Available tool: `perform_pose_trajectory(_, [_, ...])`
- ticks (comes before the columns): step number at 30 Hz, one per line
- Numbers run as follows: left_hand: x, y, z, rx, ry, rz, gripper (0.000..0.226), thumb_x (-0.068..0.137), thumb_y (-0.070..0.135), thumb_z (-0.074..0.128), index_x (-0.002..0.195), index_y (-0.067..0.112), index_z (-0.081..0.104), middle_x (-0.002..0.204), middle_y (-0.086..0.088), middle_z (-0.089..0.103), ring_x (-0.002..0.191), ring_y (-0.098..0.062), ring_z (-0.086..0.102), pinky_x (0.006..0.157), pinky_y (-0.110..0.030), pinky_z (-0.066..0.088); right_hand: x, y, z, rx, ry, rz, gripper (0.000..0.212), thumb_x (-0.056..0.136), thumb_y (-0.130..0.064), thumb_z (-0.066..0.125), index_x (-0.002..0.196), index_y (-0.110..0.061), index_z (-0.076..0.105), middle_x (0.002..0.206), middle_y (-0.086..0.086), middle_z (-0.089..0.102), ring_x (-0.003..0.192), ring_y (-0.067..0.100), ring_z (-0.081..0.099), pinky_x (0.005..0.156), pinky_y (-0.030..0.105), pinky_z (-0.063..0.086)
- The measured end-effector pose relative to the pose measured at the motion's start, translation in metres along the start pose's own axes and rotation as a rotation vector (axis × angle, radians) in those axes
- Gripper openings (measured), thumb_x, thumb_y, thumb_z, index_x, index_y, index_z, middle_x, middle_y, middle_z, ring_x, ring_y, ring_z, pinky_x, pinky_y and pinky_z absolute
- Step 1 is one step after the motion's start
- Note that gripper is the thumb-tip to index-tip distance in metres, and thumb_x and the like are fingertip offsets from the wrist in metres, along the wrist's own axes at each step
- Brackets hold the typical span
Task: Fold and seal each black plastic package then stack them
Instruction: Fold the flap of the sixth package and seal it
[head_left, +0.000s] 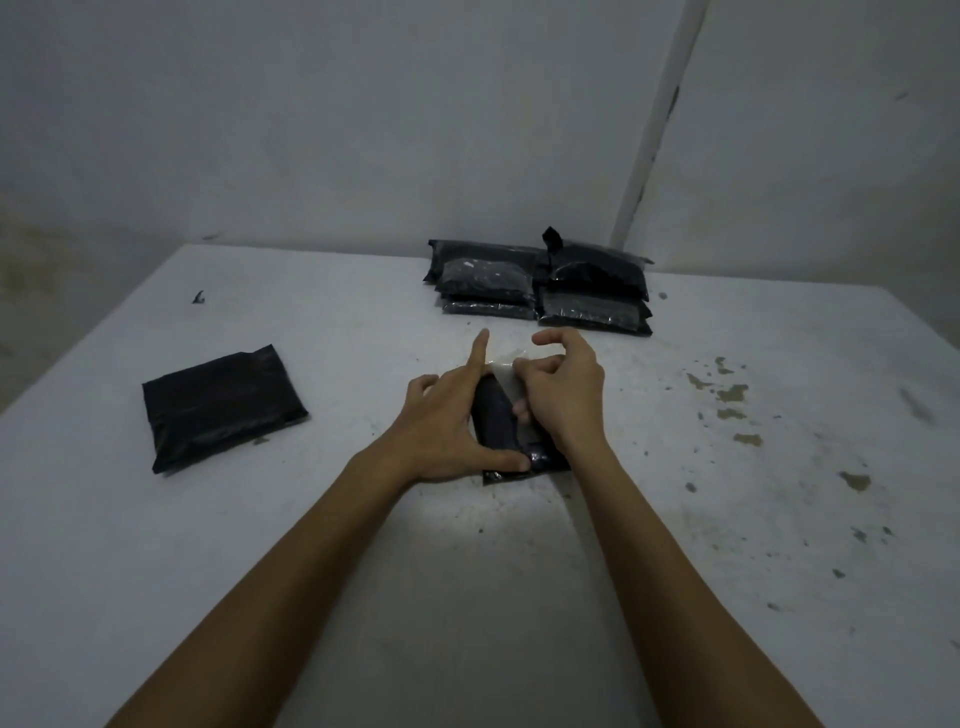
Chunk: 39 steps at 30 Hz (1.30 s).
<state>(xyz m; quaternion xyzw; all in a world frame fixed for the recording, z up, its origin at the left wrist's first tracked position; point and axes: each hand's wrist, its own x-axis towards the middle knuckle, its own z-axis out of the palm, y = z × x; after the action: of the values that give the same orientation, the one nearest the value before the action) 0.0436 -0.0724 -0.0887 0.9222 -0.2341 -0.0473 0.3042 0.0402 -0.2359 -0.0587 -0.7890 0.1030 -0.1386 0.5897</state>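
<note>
Head view looks down on a white, stained counter (675, 519) with both my bare arms reaching in from six o'clock. The black package (501, 415) I am working on lies at the centre of the counter, mostly hidden under my hands; a dark strip shows between them and a glossy corner pokes out toward six o'clock.

My left hand (447, 415) lies on the package's nine o'clock side, index finger stretched straight toward twelve o'clock, thumb pressed flat on the near corner of the package. The other fingers are partly hidden, so how they lie I cannot tell. My right hand (563, 387) sits at the three o'clock side, its fingers (524, 370) curled and pinching a clear, pale flap (501, 364) at the package's far edge; the index finger and thumb arch above it.

At twelve o'clock, near the counter's far edge, stand two stacks of black packages (540, 286) side by side and touching, some with shiny clear faces, one on the right stack with a loose black tab sticking up. At nine o'clock, well apart from my hands, a single black package (223, 408) lies flat and slightly turned. A white pipe (660, 119) runs up the wall corner beyond the stacks.
</note>
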Motion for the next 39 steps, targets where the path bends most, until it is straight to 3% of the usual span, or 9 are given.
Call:
perform_pose_trajectory(4, [-0.002, 0.0, 0.002, -0.049, 0.042, -0.019, 0.132, 0.066, 0.07, 0.084, 0.16, 0.034, -0.002, 0.159, 0.006, 0.038, 0.144, -0.019, 0.033, 0.125, -0.041, 0.017, -0.002, 0.004, 0.007, -0.081, 0.054, -0.044, 0.025, 0.095, -0.004, 0.065, 0.113, -0.018, 0.057, 0.073, 0.006, 0.067, 0.046, 0.015, 0.064, 0.047, 0.029, 0.055])
perform_pose_trajectory(8, [-0.002, -0.002, 0.002, -0.066, 0.052, 0.0, 0.11, 0.062, 0.071, 0.085, 0.141, 0.033, 0.02, 0.135, 0.016, 0.039, 0.12, -0.008, 0.04, 0.12, -0.038, 0.026, -0.002, 0.006, 0.011, -0.14, 0.073, -0.068, 0.025, 0.095, -0.005, 0.065, 0.113, -0.02, 0.056, 0.071, 0.005, 0.066, 0.061, 0.02, 0.067, 0.062, 0.037, 0.06])
perform_pose_trajectory(13, [-0.002, -0.001, 0.002, -0.062, 0.064, 0.019, 0.104, 0.064, 0.069, 0.085, 0.14, 0.034, 0.025, 0.13, 0.017, 0.04, 0.115, -0.008, 0.039, 0.114, -0.034, 0.028, -0.004, 0.003, 0.013, -0.186, 0.076, -0.067, 0.026, 0.095, -0.003, 0.06, 0.117, -0.017, 0.055, 0.072, 0.006, 0.066, 0.061, 0.022, 0.067, 0.06, 0.038, 0.06])
perform_pose_trajectory(23, [-0.001, -0.003, 0.003, -0.085, 0.05, 0.027, 0.11, 0.056, 0.083, 0.074, 0.144, 0.035, 0.027, 0.135, 0.015, 0.051, 0.119, -0.008, 0.051, 0.121, -0.043, 0.026, -0.006, 0.0, 0.02, -0.302, 0.083, -0.058, 0.028, 0.096, -0.004, 0.055, 0.121, -0.016, 0.053, 0.083, 0.013, 0.065, 0.063, 0.019, 0.06, 0.049, 0.026, 0.042])
perform_pose_trajectory(27, [-0.001, -0.004, 0.004, -0.066, 0.058, 0.038, 0.109, 0.056, 0.085, 0.07, 0.144, 0.035, 0.03, 0.134, 0.016, 0.051, 0.118, -0.007, 0.051, 0.121, -0.043, 0.027, -0.007, -0.001, 0.022, -0.342, 0.079, -0.08, 0.027, 0.096, -0.004, 0.053, 0.121, -0.015, 0.051, 0.088, 0.014, 0.065, 0.071, 0.023, 0.063, 0.052, 0.031, 0.045])
perform_pose_trajectory(31, [-0.002, -0.002, 0.004, -0.002, 0.063, 0.061, 0.114, 0.058, 0.088, 0.06, 0.153, 0.032, 0.031, 0.151, 0.011, 0.047, 0.136, -0.01, 0.044, 0.124, -0.041, 0.02, -0.009, -0.006, 0.022, -0.399, 0.067, -0.099, 0.026, 0.097, -0.003, 0.053, 0.121, -0.011, 0.051, 0.086, 0.011, 0.062, 0.075, 0.024, 0.063, 0.061, 0.039, 0.054])
perform_pose_trajectory(34, [-0.001, -0.005, 0.005, 0.105, 0.004, 0.061, 0.121, 0.063, 0.093, 0.049, 0.163, 0.032, 0.019, 0.17, 0.007, 0.022, 0.155, -0.011, 0.019, 0.128, -0.049, 0.007, -0.01, -0.008, 0.025, -0.47, 0.054, -0.114, 0.025, 0.097, -0.003, 0.053, 0.121, -0.009, 0.052, 0.085, 0.008, 0.058, 0.077, 0.024, 0.062, 0.064, 0.04, 0.053])
perform_pose_trajectory(37, [0.001, -0.009, 0.005, 0.136, -0.034, 0.041, 0.124, 0.063, 0.095, 0.048, 0.165, 0.033, 0.014, 0.172, 0.006, 0.015, 0.157, -0.011, 0.012, 0.128, -0.053, 0.002, -0.009, -0.011, 0.024, -0.502, 0.018, -0.107, 0.023, 0.097, -0.004, 0.054, 0.12, -0.007, 0.053, 0.079, -0.001, 0.047, 0.076, 0.022, 0.058, 0.063, 0.038, 0.051])
perform_pose_trajectory(39, [0.002, -0.01, 0.005, 0.139, -0.04, 0.037, 0.123, 0.066, 0.094, 0.053, 0.165, 0.031, 0.013, 0.172, 0.007, 0.015, 0.157, -0.01, 0.012, 0.128, -0.052, 0.001, -0.007, -0.014, 0.019, -0.464, -0.022, -0.067, 0.026, 0.097, -0.007, 0.056, 0.122, -0.009, 0.053, 0.088, 0.004, 0.055, 0.081, 0.023, 0.061, 0.062, 0.034, 0.048])
